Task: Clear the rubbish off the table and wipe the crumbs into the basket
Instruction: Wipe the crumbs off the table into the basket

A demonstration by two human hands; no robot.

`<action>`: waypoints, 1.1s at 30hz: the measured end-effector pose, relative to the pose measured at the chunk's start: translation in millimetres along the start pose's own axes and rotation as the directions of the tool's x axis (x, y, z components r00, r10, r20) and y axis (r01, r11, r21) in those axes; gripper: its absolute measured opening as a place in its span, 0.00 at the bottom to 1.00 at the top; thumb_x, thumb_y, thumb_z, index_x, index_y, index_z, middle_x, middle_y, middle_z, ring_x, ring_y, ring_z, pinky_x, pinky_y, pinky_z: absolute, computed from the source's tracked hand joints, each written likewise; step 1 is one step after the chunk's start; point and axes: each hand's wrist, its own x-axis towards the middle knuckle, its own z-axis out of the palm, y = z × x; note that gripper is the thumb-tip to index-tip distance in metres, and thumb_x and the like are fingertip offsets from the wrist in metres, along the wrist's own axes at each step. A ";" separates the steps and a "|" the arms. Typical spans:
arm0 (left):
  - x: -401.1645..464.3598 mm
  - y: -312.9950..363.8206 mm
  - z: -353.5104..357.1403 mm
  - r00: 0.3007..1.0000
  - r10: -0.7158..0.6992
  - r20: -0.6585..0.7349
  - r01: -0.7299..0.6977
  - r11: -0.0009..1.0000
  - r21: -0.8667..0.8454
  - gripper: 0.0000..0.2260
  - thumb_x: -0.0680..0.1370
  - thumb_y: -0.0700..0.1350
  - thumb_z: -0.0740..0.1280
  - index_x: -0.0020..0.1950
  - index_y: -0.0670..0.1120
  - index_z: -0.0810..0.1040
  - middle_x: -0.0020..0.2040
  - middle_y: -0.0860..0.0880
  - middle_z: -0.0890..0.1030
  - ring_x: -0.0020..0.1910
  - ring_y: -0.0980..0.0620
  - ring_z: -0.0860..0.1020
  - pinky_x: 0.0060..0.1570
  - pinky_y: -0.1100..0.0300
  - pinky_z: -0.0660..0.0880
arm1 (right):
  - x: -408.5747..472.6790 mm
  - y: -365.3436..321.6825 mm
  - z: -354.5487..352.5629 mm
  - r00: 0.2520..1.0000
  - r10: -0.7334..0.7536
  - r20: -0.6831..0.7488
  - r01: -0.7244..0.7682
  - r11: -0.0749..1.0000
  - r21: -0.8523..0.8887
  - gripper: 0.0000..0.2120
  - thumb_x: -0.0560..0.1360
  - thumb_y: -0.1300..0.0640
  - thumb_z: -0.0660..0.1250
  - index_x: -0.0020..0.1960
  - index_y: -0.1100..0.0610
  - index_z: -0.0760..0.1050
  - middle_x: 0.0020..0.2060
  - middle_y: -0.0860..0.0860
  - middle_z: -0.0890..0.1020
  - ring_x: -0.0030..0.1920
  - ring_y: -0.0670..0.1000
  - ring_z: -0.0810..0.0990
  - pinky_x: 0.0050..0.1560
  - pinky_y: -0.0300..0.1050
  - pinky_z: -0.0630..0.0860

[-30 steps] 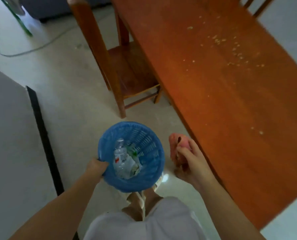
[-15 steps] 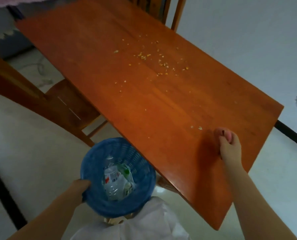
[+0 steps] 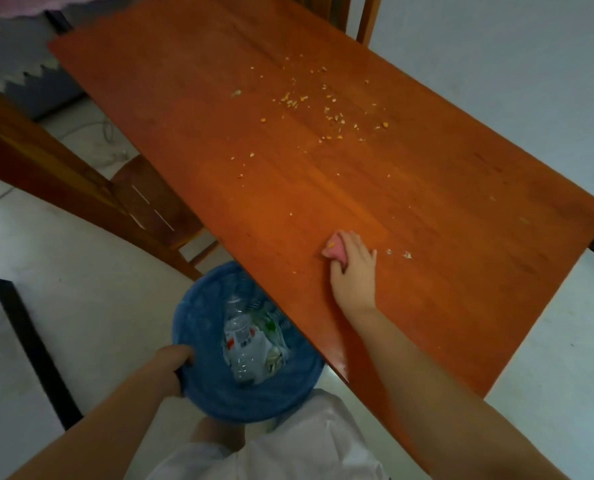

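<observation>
Pale floor tiles surround a long orange-brown wooden table (image 3: pixel 427 209), and all the action sits at its near end. Right hand (image 3: pixel 354 268) is down flat on the tabletop, fingers curled over a small bunched pink cloth (image 3: pixel 335 251) and pressing it to the wood, arm stretched forward from the near edge, wrist low. Left hand (image 3: pixel 172 363) is clamped on the rim of a round blue plastic slatted basket (image 3: pixel 205 341), held below the table's near long edge, partly tucked under it. Inside lies a crushed clear plastic bottle with a red-and-white label (image 3: pixel 245 344) among other wrappers, so I judge the rubbish is already cleared.

Now the crumbs. A couple of pale crumbs (image 3: pixel 406 254) lie just beside the right hand, on its far-corner side; the main scatter of yellow crumbs (image 3: pixel 330 112) is well apart, up towards the middle of the table. A dark wooden chair (image 3: pixel 143 202) stands at the left long edge.

The risk, as I see it: sweep too fast, or towards a stretch of edge the basket isn't under, and crumbs spill onto the floor. That small cloth could also ride over bits and leave a trail.
</observation>
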 end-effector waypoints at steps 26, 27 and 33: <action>-34.9 8.0 36.3 0.993 0.092 0.076 -0.090 0.996 -0.025 0.19 0.74 0.30 0.52 0.64 0.33 0.69 0.51 0.38 0.74 0.56 0.36 0.73 0.59 0.41 0.69 | -146.7 56.2 -48.2 0.962 0.223 -0.159 -0.225 0.974 0.002 0.36 0.70 0.74 0.59 0.71 0.46 0.62 0.73 0.46 0.62 0.75 0.49 0.50 0.75 0.52 0.40; -34.5 8.9 36.8 0.993 0.089 0.075 -0.087 0.996 -0.028 0.18 0.75 0.30 0.52 0.63 0.32 0.69 0.54 0.38 0.73 0.60 0.36 0.72 0.60 0.41 0.69 | -151.5 41.0 -32.0 0.982 0.164 -0.089 -0.166 0.986 -0.013 0.38 0.69 0.74 0.59 0.71 0.44 0.61 0.73 0.44 0.60 0.75 0.48 0.48 0.74 0.51 0.38; -39.3 13.2 34.3 0.994 0.081 0.074 -0.074 0.993 -0.093 0.10 0.75 0.30 0.52 0.54 0.34 0.67 0.46 0.39 0.72 0.45 0.38 0.72 0.54 0.46 0.69 | -126.1 -33.3 12.3 0.916 -0.230 0.330 0.159 0.960 0.229 0.30 0.69 0.73 0.55 0.68 0.51 0.68 0.67 0.47 0.71 0.69 0.40 0.61 0.74 0.42 0.50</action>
